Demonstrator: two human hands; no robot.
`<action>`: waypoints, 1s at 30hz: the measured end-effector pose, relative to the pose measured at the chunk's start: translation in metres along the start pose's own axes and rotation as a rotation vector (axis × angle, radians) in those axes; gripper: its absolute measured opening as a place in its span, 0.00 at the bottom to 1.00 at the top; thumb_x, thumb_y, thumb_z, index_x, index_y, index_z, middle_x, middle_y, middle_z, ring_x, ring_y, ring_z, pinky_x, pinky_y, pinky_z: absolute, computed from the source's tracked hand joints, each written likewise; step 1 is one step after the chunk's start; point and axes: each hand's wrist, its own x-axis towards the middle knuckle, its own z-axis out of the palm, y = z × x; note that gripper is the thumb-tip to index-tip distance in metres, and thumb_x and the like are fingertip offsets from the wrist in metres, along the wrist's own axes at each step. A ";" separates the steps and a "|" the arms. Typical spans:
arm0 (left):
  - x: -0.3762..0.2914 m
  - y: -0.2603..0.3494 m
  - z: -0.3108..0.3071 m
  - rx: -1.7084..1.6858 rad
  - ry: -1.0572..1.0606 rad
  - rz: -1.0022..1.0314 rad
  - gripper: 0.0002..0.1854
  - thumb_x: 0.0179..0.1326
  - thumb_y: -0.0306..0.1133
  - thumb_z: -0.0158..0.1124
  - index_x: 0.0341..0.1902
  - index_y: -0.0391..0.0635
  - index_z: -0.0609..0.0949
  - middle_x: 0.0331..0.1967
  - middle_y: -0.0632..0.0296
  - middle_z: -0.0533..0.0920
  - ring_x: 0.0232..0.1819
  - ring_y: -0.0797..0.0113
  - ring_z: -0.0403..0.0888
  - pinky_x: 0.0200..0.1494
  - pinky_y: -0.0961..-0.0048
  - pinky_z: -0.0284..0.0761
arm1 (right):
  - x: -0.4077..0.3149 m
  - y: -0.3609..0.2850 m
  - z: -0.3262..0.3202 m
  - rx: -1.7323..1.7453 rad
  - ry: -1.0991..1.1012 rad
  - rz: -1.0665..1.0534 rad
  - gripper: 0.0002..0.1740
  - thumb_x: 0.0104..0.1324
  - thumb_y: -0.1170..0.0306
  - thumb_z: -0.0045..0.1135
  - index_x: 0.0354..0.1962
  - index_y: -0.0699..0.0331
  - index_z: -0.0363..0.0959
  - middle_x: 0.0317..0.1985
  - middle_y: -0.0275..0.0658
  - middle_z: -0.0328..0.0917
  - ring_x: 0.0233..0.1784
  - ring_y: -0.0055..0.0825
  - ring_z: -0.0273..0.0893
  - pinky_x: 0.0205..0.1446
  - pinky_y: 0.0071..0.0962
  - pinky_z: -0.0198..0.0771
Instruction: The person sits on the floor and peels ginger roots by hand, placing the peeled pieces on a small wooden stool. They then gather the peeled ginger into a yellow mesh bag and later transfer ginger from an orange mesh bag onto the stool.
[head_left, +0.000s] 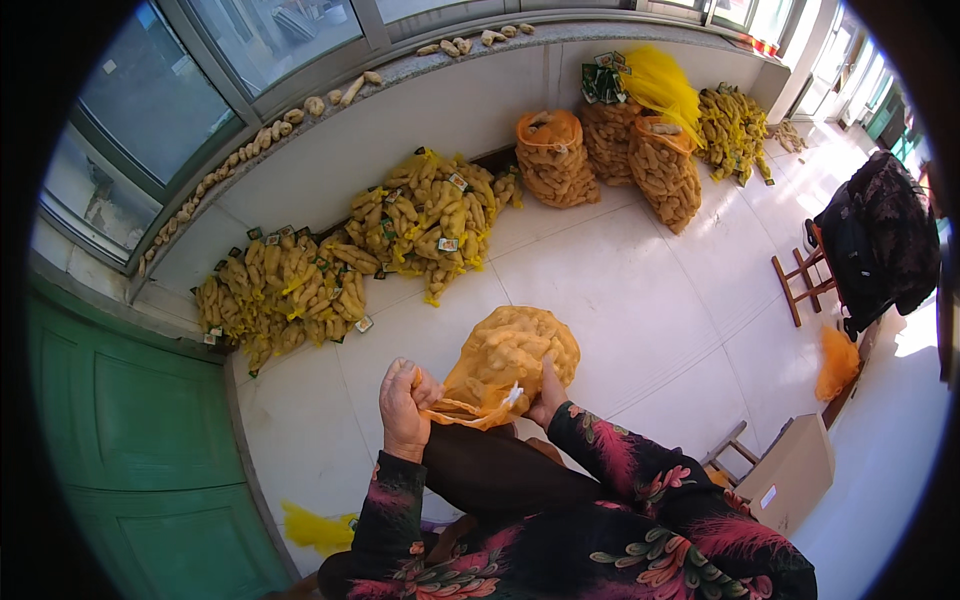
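Note:
An orange mesh bag (517, 345), well filled with pale tan root vegetables, stands or hangs just in front of my knees. Its mouth, edged with a drawstring, faces me. My left hand (409, 405) is closed in a fist on the left end of that rim and pulls the edge taut. Along the bag's right side lies my right hand (551, 394), thumb up against the mesh; its other fingers are hidden. A white tuft (513, 394) shows at the rim between my hands. Whether the bag's base touches the floor is hidden.
Heaps of yellow net bags of roots (427, 214) (289, 289) line the wall. Beyond are large orange mesh sacks (556, 161), yellow netting (660, 79) and loose roots on the window ledge (465, 45). At right are a wooden stool (802, 281) and a cardboard box (787, 469).

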 end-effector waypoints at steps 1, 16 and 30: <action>0.001 0.004 -0.006 0.020 0.010 -0.011 0.13 0.65 0.34 0.44 0.23 0.51 0.58 0.12 0.71 0.55 0.14 0.78 0.51 0.26 0.75 0.59 | 0.009 0.002 0.006 -0.024 0.019 -0.008 0.38 0.67 0.38 0.31 0.63 0.56 0.54 0.63 0.42 0.62 0.64 0.40 0.62 0.63 0.49 0.62; -0.056 0.057 -0.088 -0.025 0.408 0.172 0.14 0.64 0.34 0.48 0.23 0.50 0.60 0.14 0.70 0.57 0.15 0.80 0.51 0.22 0.80 0.58 | 0.176 0.088 0.064 -0.356 0.098 -0.054 0.37 0.58 0.53 0.60 0.56 0.70 0.61 0.50 0.50 0.71 0.44 0.41 0.78 0.43 0.43 0.78; -0.223 0.060 -0.144 -0.009 0.870 0.244 0.13 0.62 0.34 0.47 0.23 0.50 0.61 0.14 0.70 0.56 0.12 0.78 0.52 0.17 0.78 0.56 | -0.004 0.123 0.191 -1.924 -0.725 -0.340 0.28 0.62 0.57 0.53 0.54 0.68 0.67 0.52 0.48 0.72 0.57 0.40 0.70 0.58 0.31 0.64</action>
